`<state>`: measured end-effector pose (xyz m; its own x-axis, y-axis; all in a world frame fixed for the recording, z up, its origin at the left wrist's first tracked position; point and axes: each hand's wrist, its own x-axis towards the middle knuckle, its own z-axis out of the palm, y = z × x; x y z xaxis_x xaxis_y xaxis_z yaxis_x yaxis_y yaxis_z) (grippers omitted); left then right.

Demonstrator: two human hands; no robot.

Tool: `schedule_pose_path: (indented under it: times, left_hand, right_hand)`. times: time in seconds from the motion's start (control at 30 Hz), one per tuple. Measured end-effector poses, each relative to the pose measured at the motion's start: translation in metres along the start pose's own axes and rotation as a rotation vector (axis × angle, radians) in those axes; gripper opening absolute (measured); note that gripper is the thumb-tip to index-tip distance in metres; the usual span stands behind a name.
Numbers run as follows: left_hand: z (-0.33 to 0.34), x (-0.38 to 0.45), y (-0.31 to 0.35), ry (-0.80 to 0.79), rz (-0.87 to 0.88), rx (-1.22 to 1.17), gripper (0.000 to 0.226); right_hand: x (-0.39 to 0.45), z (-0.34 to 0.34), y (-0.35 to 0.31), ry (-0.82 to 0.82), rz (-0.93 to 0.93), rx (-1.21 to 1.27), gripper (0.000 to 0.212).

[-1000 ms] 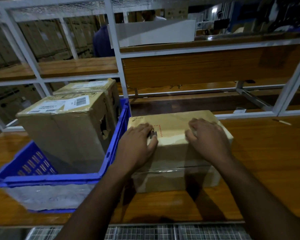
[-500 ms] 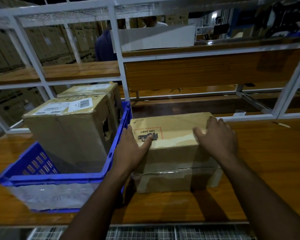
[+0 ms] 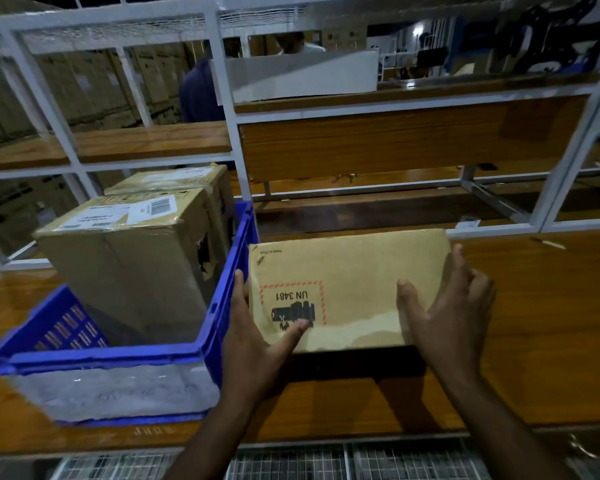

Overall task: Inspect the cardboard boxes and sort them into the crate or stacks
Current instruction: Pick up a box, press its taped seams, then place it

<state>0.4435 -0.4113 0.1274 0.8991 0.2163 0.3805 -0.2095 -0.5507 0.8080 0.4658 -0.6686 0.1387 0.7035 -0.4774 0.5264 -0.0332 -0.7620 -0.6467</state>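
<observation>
A brown cardboard box (image 3: 357, 271) with a red-bordered "UN 3481" label is tipped up toward me over the wooden table (image 3: 541, 323), its front edge raised. My left hand (image 3: 257, 341) grips its left side, thumb on the label. My right hand (image 3: 451, 317) clasps its right side. To the left stands a blue crate (image 3: 229, 271) holding two taller cardboard boxes: a near one (image 3: 125, 258) with a barcode label and a torn right side, and a far one (image 3: 174, 178) behind it.
A white metal shelf frame (image 3: 229, 109) with wooden shelves rises behind the table. A white bin (image 3: 302, 74) sits on the upper shelf. Two people stand behind the rack. A metal grille (image 3: 291, 462) runs below the table's front edge.
Both hands slid from the box's top to its sides. The box has been lifted and tilted so its labelled top faces me.
</observation>
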Motion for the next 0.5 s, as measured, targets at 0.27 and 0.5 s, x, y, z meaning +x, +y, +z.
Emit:
schedule_pose_path:
  times: [0.27, 0.5]
  left_hand:
    - [0.0, -0.02, -0.015, 0.019, 0.019, 0.101, 0.138]
    - [0.007, -0.033, -0.035, -0.056, -0.011, 0.189, 0.135]
  right_hand:
    - [-0.018, 0.005, 0.016, 0.069, 0.068, 0.172, 0.086]
    - [-0.047, 0.028, 0.044, -0.044, 0.155, 0.182, 0.092]
